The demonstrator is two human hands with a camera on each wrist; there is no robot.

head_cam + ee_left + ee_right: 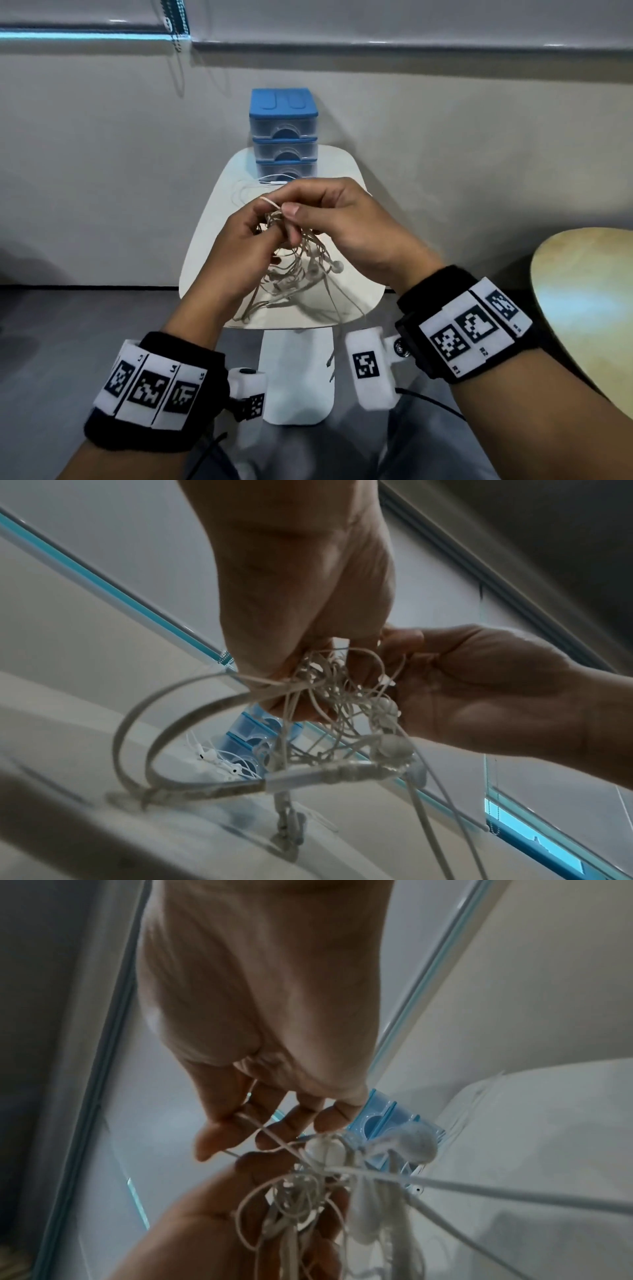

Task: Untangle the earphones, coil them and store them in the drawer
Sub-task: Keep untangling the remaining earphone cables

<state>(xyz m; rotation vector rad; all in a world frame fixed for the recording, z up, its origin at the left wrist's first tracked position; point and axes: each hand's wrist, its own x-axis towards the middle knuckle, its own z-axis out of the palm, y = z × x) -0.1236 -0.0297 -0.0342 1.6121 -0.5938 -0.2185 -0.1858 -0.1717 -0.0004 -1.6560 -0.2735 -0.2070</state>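
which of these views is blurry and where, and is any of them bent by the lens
Head view: hands sharp, the dangling earphones slightly smeared, the wall rail bowed by the wide lens. Left wrist view: the nearest cable loops and the table are badly blurred, straight edges slanting. Right wrist view: soft throughout, the earbuds close to the lens out of focus, dim light.

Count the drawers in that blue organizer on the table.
3, stacked in the blue organizer at the table's far edge: top drawer, middle drawer, bottom drawer, whose lower part is hidden behind the hands. All look closed.
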